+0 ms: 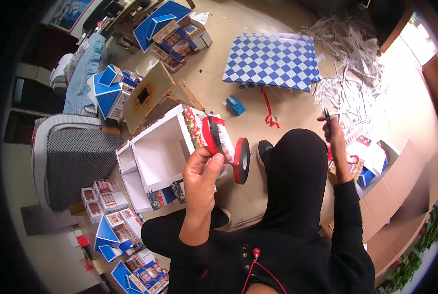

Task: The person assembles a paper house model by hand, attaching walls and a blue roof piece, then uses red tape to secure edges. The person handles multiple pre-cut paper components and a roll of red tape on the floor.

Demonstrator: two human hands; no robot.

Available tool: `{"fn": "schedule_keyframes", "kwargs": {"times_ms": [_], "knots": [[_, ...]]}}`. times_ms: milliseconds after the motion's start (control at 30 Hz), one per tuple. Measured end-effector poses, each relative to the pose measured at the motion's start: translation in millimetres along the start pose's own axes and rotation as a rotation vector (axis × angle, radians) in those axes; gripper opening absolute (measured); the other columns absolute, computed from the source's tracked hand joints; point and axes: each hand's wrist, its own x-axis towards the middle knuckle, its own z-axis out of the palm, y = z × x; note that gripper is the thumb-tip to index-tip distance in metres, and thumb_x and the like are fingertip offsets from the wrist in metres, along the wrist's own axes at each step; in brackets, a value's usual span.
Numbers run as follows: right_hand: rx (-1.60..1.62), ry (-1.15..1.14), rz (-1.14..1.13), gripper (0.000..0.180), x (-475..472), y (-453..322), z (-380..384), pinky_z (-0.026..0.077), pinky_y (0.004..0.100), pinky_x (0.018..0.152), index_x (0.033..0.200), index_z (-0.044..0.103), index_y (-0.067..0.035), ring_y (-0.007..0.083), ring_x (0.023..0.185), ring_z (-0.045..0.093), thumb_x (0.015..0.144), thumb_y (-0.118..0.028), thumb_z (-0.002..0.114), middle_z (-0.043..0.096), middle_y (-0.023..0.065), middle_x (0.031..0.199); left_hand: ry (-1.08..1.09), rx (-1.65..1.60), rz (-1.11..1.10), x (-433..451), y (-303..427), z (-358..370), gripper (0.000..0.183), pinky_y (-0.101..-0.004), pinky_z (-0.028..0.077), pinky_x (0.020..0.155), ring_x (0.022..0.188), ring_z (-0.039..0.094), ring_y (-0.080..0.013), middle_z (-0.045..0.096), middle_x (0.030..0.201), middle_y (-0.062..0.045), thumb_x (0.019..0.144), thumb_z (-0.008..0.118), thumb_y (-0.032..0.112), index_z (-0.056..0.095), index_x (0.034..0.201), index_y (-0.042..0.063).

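My left hand (204,171) is raised over an open white cardboard house shell (162,150) with colourful printed flowers on its edges. Pinched between its thumb and fingers is a curled length of red-and-black tape (212,136). The tape roll (242,161), red on the outside with a black side, hangs just right of those fingers and is still joined to the strip. Away to the right, my right hand (336,137) grips a small dark pointed tool (327,118), apparently scissors. That hand is above the floor beside my knee, apart from the tape.
A blue-and-white checked board (270,60) and a blue tape dispenser (235,105) are in front. Shredded paper (354,73) spreads at the right, near a large cardboard carton (391,198). A wooden stool (149,97) and several blue-roofed model houses (167,33) stand to the left.
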Motion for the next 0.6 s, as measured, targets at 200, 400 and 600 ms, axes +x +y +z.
{"fn": "schedule_keyframes", "kwargs": {"times_ms": [200, 400, 600], "knots": [[-0.411, -0.503, -0.386, 0.028, -57.2, -176.7, 67.6, 0.048, 0.0326, 0.077, 0.103, 0.063, 0.000, 0.0218, 0.083, 0.063, 0.098, -0.024, 0.050, 0.066, 0.0135, 0.091, -0.017, -0.032, 0.003, -13.1, 5.5, -1.1, 0.007, -0.0252, 0.047, 0.082, 0.084, 0.060, -0.0086, 0.066, 0.092, -0.004, 0.091, 0.062, 0.007, 0.059, 0.094, 0.002], [-0.331, -0.910, -0.178, 0.031, -93.8, -198.6, 125.8, 0.043, 0.0300, 0.064, 0.098, 0.062, 0.000, 0.0147, 0.068, 0.052, 0.097, -0.030, 0.055, 0.058, 0.0088, 0.074, -0.007, 0.009, 0.022, -34.3, 3.4, -12.5, 0.007, -0.0235, 0.046, 0.079, 0.083, 0.057, -0.0065, 0.065, 0.088, -0.002, 0.091, 0.062, 0.009, 0.061, 0.093, 0.003], [-0.390, -0.928, -0.151, 0.033, -110.5, -202.2, 145.5, 0.042, 0.0295, 0.063, 0.097, 0.062, 0.000, 0.0135, 0.067, 0.051, 0.097, -0.032, 0.056, 0.057, 0.0081, 0.072, -0.029, 0.021, 0.003, -46.7, 3.7, -24.1, 0.008, -0.0206, 0.044, 0.075, 0.079, 0.054, -0.0044, 0.062, 0.084, 0.001, 0.090, 0.062, 0.009, 0.062, 0.094, 0.002]]}}
